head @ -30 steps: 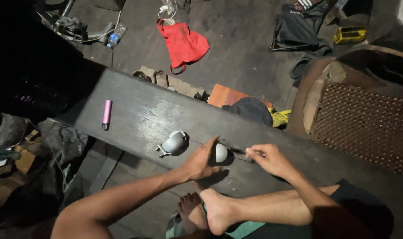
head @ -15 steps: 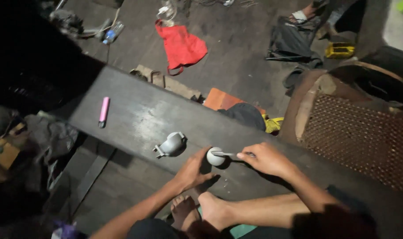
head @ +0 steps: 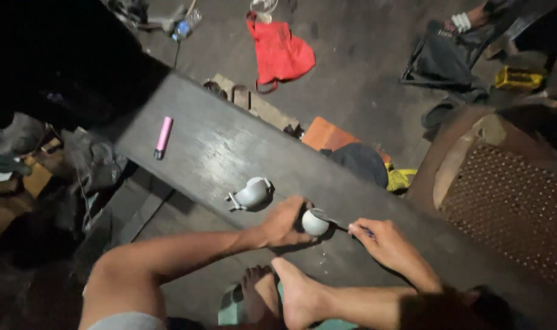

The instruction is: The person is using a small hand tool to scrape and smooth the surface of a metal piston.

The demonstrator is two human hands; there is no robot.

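Note:
My left hand (head: 283, 221) grips a small round white piece (head: 315, 223) and presses it down on a dark wooden bench (head: 217, 146). My right hand (head: 381, 239) holds a thin metal tool (head: 339, 225) whose tip touches the right side of the white piece. A second white rounded part (head: 252, 194) with small lugs lies on the bench just left of my left hand. My bare feet (head: 284, 293) rest below the bench edge.
A pink cylinder (head: 163, 137) lies on the bench at the far left. On the floor beyond are a red cloth bag (head: 281, 54), an orange block (head: 327, 134), a dark cap (head: 359, 161) and a yellow box (head: 518, 78). A woven-seat chair (head: 510, 208) stands to the right.
The view has shifted slightly; my hands stay on the white piece and tool, with the tool tip now against the piece's right side.

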